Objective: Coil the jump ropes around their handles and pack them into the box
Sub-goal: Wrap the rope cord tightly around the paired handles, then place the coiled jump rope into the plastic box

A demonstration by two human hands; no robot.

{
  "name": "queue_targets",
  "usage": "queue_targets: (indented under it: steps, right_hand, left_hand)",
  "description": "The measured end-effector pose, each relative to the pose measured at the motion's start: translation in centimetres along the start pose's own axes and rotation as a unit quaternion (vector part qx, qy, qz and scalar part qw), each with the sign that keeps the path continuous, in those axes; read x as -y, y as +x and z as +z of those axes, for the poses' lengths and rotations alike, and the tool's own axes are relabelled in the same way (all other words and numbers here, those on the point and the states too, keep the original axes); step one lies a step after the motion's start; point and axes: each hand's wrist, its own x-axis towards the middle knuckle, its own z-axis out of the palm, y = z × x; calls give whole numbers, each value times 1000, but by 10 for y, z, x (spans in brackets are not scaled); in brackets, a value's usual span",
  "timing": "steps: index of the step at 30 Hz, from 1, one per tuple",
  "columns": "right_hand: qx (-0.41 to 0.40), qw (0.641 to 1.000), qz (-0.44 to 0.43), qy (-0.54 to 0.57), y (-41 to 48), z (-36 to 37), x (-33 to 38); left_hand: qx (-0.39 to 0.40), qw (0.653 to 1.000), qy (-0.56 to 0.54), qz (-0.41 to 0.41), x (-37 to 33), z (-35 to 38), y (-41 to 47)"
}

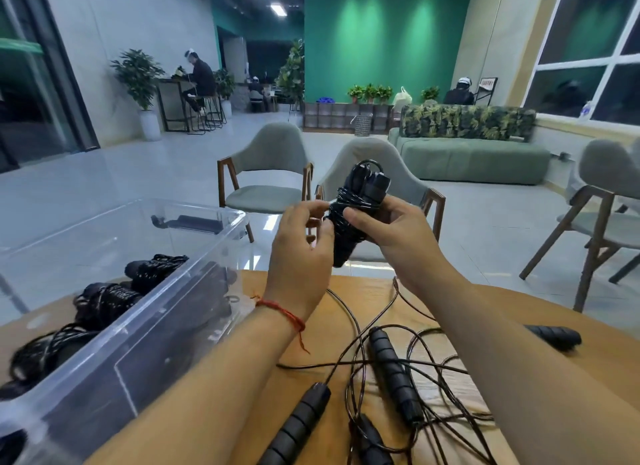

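Observation:
Both hands hold one coiled jump rope bundle [351, 208] up above the table's far edge. Its black cord is wound round the two black handles. My right hand [391, 229] grips the bundle from the right, thumb across the coils. My left hand [303, 246] pinches the cord at the bundle's left side. A clear plastic box [145, 329] stands at the left and holds several coiled black ropes [114, 298]. Loose ropes lie tangled on the wooden table [346, 291], with black foam handles [393, 371] in front of me and another handle [554, 336] at the right.
Grey chairs [270, 173] stand just beyond the table, another at the right. A green sofa and plants lie farther back. People sit at distant tables. The box's lid area rises at the far left.

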Motion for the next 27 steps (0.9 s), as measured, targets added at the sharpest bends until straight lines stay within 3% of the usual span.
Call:
queue_targets:
  steps: [5, 12, 18, 21, 24, 27]
  right_hand:
    - [-22, 999, -20, 13, -10, 24, 39]
    - [39, 998, 3, 51, -24, 66, 96]
    - [132, 991, 6, 22, -34, 135, 136]
    - [154, 988, -9, -13, -32, 169, 147]
    - [155, 987, 3, -53, -26, 197, 149]
    - [137, 980, -14, -141, -8, 214, 141]
  left_hand:
    - [61, 984, 151, 74, -39, -15, -18]
    - [40, 981, 177, 72, -96, -111, -17]
    - [25, 989, 131, -69, -93, -209, -17]
    - [51, 985, 135, -93, -86, -253, -15]
    - [67, 971, 207, -98, -69, -286, -12]
    - [113, 933, 318, -125, -41, -299, -5]
